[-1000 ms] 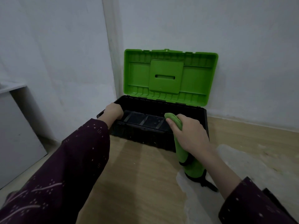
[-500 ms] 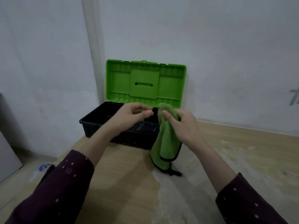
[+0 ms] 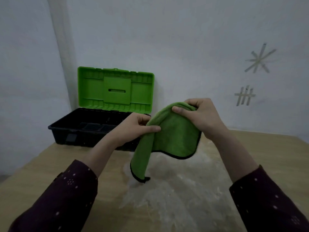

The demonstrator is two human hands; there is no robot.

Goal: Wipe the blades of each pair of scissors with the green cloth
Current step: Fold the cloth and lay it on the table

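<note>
The cloth point(image 3: 173, 131) is bright green, edged in black. The toolbox point(image 3: 93, 129) is black (its lid point(image 3: 115, 89) green). Sleeves point(image 3: 66, 190) are dark maroon, dotted white.

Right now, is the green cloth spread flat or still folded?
Folded: the green cloth drapes doubled between the left hand and right hand, above the table.

The soft green cloth with thin black edging point(image 3: 173, 136) looks like fleecy, matt microfibre, its nap fuzzy and its hem smoother. At ten o'clock from it, the bright green moulded plastic lid point(image 3: 115, 89) is smooth with a faint sheen, ribbed along its rims. The black plastic toolbox tray point(image 3: 73, 131) below is duller. The pale wood-grain bench point(image 3: 50, 164) is matt, with a whitish, worn, rough-looking patch point(image 3: 175, 190) at six o'clock. The dark maroon dotted sleeves point(image 3: 66, 198) are matt woven fabric.
</note>
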